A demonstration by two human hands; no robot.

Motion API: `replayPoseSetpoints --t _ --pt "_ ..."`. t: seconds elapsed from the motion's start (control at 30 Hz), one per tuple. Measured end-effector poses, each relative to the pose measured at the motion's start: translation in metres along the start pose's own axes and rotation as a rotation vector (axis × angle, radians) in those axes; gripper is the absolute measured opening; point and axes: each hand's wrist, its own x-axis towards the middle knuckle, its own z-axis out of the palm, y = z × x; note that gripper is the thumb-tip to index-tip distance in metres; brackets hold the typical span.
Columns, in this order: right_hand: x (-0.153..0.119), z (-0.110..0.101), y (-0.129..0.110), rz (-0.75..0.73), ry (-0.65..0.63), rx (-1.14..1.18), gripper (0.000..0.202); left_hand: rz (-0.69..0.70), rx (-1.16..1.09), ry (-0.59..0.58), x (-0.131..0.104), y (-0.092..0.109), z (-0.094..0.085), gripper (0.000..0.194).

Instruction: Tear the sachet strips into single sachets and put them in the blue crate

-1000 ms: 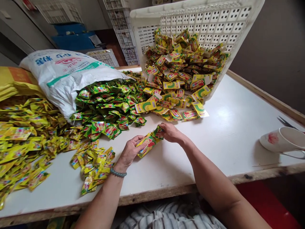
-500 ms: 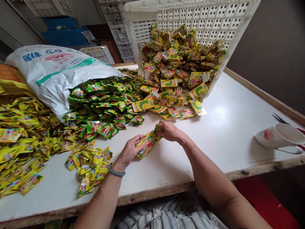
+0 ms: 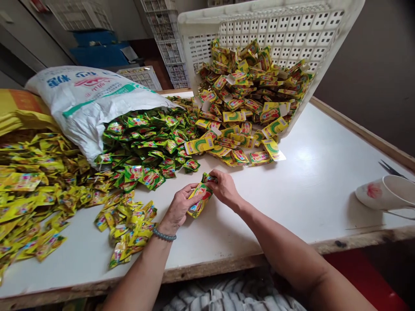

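My left hand [image 3: 180, 204] is closed around a small yellow-and-green printed carton [image 3: 198, 202], held tilted just over the white table. At the carton's upper end, my right hand [image 3: 224, 186] pinches a small green candy packet [image 3: 207, 178], which is partly hidden by the fingers and the box end. Behind both hands spreads a heap of green packets [image 3: 145, 142], spilling from a white woven sack [image 3: 94, 97]. Yellow packets [image 3: 129, 226] lie beside my left wrist, with a larger pile of them further left.
A white plastic crate [image 3: 191, 52], tipped on its side, holds many small cartons [image 3: 240, 103] that spill onto the table [image 3: 311, 172]. To the right stand a white mug [image 3: 385, 194] and scissors [image 3: 391, 167]. Wooden edging [image 3: 227, 264] runs along the table's front.
My right hand has brought the green packet closer in against the carton's end. My left hand still grips the carton. The whole view has shifted slightly.
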Motion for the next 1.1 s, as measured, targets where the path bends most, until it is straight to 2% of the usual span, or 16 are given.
replayPoseSetpoints --t 0.13,0.27,0.33,0.4,0.47,0.63,0.8,0.87,1.0,1.1 --pt "0.002 -0.001 0.003 -0.043 -0.041 0.124 0.013 -0.006 -0.077 0.037 0.002 0.001 -0.001 0.060" --pt "0.006 -0.007 0.009 -0.154 0.077 0.027 0.031 0.018 -0.114 0.033 0.002 0.005 -0.001 0.060" --pt "0.008 -0.007 0.012 -0.163 0.023 0.018 0.034 0.011 -0.123 0.034 0.002 0.006 -0.001 0.060" --pt "0.009 -0.007 0.016 -0.137 -0.036 0.050 0.028 0.007 -0.126 0.048 0.001 0.006 -0.002 0.061" --pt "0.010 -0.007 0.018 -0.118 -0.025 0.066 0.021 0.007 -0.115 0.056 0.001 0.006 -0.003 0.061" --pt "0.007 -0.002 0.016 -0.203 -0.029 0.013 0.018 0.007 -0.135 0.065 0.002 0.005 -0.003 0.057" --pt "0.004 0.001 0.011 -0.212 0.103 0.010 0.014 0.032 -0.151 0.083 0.004 0.006 -0.002 0.058" --pt "0.003 0.000 0.010 -0.191 0.065 0.032 0.016 0.036 -0.132 0.094 0.005 0.006 -0.002 0.058" --pt "0.000 -0.002 0.004 -0.151 -0.125 0.118 0.030 0.036 -0.138 0.102 0.004 0.007 0.000 0.058" --pt "-0.001 -0.003 -0.002 -0.103 -0.209 0.178 0.041 0.042 -0.142 0.120 0.003 0.007 0.002 0.058"
